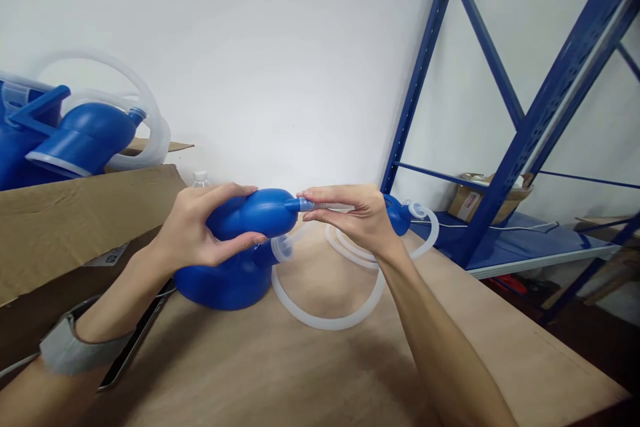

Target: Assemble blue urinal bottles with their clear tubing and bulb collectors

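The left hand (193, 225) is clamping a blue bulb (267, 210) between thumb and fingers, covering much of its left end, while the right hand (367, 220) is pinching a clear fitting (305, 204) at the bulb's spout. A ribbed tube is running from the fitting into the right hand, whose fingers are hiding its far end. The bulb is sitting above the worktop (325, 380), overlapping a blue jug (225, 287) — whether the two are touching, one cannot tell. A pale hose (333, 323) is looping over the worktop, its course partly disappearing behind the right hand, which is also screening part of another blue piece (399, 215). At left, a carton (100, 213) is running out of view, holding more blue vessels (95, 133), some being cut off by the edge. Behind the left hand, only the top of a clear bottle (201, 177) is showing; below the forearm, a dark flat object (133, 340) is lying mostly covered. The carton is bearing a printed label (107, 255), and a parcel (487, 203) on the blue rack (520, 140) is carrying another (468, 205) — neither is reading clearly.
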Demonstrator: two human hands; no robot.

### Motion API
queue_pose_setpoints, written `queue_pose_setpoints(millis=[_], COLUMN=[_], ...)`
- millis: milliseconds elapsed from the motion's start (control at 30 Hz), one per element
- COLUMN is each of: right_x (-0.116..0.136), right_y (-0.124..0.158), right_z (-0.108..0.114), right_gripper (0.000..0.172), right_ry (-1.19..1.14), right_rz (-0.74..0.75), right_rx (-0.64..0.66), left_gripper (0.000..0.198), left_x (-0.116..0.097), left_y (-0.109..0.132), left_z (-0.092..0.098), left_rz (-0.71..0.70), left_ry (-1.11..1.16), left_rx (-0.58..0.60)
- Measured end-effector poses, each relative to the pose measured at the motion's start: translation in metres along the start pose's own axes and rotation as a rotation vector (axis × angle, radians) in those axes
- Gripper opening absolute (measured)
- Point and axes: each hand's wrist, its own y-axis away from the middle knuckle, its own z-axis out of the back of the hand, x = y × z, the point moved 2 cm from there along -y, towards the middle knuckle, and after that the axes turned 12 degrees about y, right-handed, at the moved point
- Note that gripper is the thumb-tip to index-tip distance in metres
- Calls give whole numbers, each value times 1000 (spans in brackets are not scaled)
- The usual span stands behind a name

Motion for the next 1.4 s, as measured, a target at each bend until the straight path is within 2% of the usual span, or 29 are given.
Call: queue_pose_setpoints(millis=[233, 300, 367, 433, 467, 500, 567, 600, 633, 667, 700, 767, 800, 833, 967, 1067, 1200, 1400], right_x=[-1, 2, 6, 9, 9, 9, 5, 2, -1, -4, -6, -10, -12, -13, -18, -25, -32, -32], right_y=[-1, -4, -6, -8, -9, -9, -10, -10, -11, -11, -12, -14, -14, -14, -14, -12, -12, -12], right_z=[0, 1, 2, 6, 8, 11, 18, 20, 23, 24, 24, 20, 18, 15, 3, -3, -11, -3], right_gripper=[25, 24, 22, 21, 19, 18, 18, 20, 24, 27, 30, 33, 34, 34, 31, 28, 30, 37], right_ry=[40, 70, 103, 120, 122, 120, 87, 51, 3, -50, -104, -196, -236, -274, -386, -445, -526, -463], right_rz=[17, 16, 24, 20, 4, -23, -96, -138, -180, -221, -261, -331, -359, -381, -419, -425, -436, -475], right_rx=[5, 45, 72, 45, -3, -71, -233, -316, -394, -460, -515, -586, -603, -610, -608, -623, -596, -417], left_gripper=[41, 44, 54, 71, 74, 71, 51, 43, 39, 34, 30, 32, 36, 41, 52, 47, 38, 36], left_x=[-8, -10, -12, -13, -13, -13, -12, -12, -12, -13, -16, -25, -30, -33, -33, -28, -22, -18], left_y=[-18, -22, -24, -25, -25, -25, -22, -21, -21, -23, -27, -40, -47, -53, -72, -74, -68, -65], left_z=[10, 12, 12, 10, 8, 6, -1, -8, -17, -27, -38, -60, -70, -78, -100, -109, -111, -107], left_rz=[238, 268, 302, 331, 342, 361, 460, 564, 688, 815, 914, 981, 967, 929, 794, 707, 591, 476], left_ry=[125, 115, 113, 178, 230, 301, 523, 658, 796, 910, 976, 1015, 1011, 988, 848, 845, 734, 491], left_rx=[184, 189, 126, -35, -172, -336, -705, -841, -909, -880, -760, -335, -146, -31, -6, 8, -8, 32])
